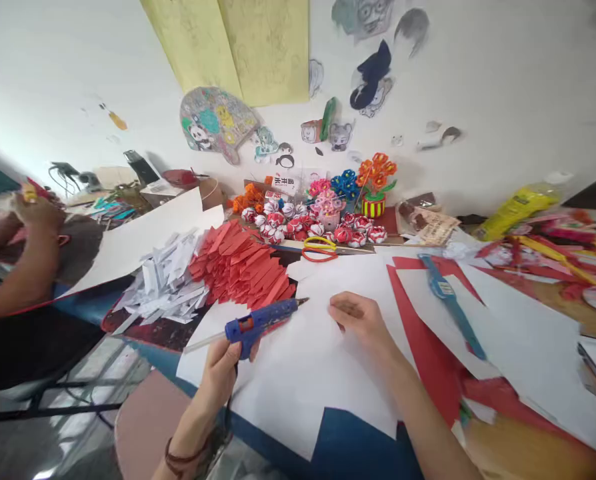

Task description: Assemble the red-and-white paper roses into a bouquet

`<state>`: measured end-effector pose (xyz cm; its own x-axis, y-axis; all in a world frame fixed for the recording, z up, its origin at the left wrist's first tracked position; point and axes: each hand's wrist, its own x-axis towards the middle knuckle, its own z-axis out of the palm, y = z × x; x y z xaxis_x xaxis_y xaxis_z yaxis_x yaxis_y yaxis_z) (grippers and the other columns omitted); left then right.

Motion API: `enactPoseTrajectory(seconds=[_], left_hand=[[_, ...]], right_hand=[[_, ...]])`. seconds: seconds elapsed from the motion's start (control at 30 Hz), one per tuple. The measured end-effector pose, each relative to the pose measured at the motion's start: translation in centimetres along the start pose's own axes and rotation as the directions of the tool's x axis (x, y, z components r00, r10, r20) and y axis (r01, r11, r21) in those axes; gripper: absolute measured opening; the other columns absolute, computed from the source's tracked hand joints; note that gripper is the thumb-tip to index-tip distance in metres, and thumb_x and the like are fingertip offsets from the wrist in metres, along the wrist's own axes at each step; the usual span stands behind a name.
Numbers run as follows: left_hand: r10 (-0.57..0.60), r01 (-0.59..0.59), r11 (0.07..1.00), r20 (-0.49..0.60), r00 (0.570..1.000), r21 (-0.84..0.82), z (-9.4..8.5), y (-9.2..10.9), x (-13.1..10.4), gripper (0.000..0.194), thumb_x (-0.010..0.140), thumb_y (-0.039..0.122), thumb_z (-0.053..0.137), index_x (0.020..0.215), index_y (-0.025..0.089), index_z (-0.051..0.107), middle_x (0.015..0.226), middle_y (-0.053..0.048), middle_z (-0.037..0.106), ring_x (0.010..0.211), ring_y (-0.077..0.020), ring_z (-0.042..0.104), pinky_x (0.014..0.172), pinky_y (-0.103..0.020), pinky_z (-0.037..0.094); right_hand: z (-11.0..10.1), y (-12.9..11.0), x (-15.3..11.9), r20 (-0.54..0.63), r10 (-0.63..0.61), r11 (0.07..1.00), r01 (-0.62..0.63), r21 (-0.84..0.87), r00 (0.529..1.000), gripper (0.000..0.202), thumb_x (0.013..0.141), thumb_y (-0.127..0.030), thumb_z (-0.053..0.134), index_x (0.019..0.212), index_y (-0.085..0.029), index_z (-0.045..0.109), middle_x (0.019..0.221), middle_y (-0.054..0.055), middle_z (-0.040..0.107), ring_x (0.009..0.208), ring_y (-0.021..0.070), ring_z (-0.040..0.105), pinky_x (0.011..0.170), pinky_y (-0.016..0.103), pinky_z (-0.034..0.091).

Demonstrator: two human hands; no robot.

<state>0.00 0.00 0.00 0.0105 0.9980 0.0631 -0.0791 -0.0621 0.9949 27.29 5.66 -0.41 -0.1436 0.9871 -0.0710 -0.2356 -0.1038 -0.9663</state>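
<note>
My left hand (219,375) grips a blue hot glue gun (264,320), with a clear glue stick jutting from its back end. The gun's nozzle points right, toward my right hand (361,319). That hand is closed over the white paper (293,393), fingertips drawn together; anything between them is hidden. Left of the gun lies a heap of folded red paper pieces (241,263). Beside it is a pile of folded white paper pieces (165,283).
Behind are red-and-white paper flowers (298,227), scissors with yellow and red handles (319,259) and an orange flower pot (375,207). Rightward lie red sheets (411,327), a blue strap-like tool (451,300) and a yellow bottle (521,210). Another person's hand (38,213) works at left.
</note>
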Motion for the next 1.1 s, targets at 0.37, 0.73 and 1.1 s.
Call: enactPoseTrajectory(seconds=[0.37, 0.73, 1.1], left_hand=[[-0.004, 0.004, 1.0, 0.027, 1.0, -0.021, -0.49, -0.16, -0.51, 0.041, 0.088, 0.051, 0.058, 0.079, 0.012, 0.067, 0.065, -0.005, 0.057, 0.063, -0.0172, 0.047, 0.062, -0.029, 0.035], [0.017, -0.017, 1.0, 0.007, 1.0, -0.007, -0.21, 0.21, -0.72, 0.043, 0.086, 0.052, 0.06, 0.071, 0.012, 0.066, 0.064, -0.005, 0.057, 0.062, -0.017, 0.048, 0.061, -0.029, 0.035], [0.023, -0.022, 1.0, -0.042, 0.999, 0.017, -0.47, 0.1, -0.68, 0.043, 0.085, 0.053, 0.061, 0.078, 0.012, 0.067, 0.065, -0.006, 0.057, 0.063, -0.0176, 0.049, 0.062, -0.03, 0.037]], right_hand=[[0.03, -0.01, 0.1, 0.039, -0.018, 1.0, 0.019, -0.011, 0.999, 0.02, 0.075, -0.035, 0.078, 0.081, -0.019, 0.069, 0.065, -0.001, 0.061, 0.052, 0.0085, 0.049, 0.047, 0.022, 0.04], [-0.05, -0.2, 0.06, 0.069, -0.01, 0.999, 0.013, -0.041, 0.998, 0.02, 0.075, -0.036, 0.077, 0.081, -0.018, 0.068, 0.065, -0.001, 0.06, 0.051, 0.0084, 0.049, 0.048, 0.023, 0.041], [-0.11, -0.1, 0.16, 0.066, -0.002, 0.999, 0.005, -0.045, 0.998, 0.023, 0.075, -0.039, 0.077, 0.081, -0.018, 0.069, 0.065, -0.001, 0.061, 0.051, 0.0092, 0.049, 0.048, 0.024, 0.04]])
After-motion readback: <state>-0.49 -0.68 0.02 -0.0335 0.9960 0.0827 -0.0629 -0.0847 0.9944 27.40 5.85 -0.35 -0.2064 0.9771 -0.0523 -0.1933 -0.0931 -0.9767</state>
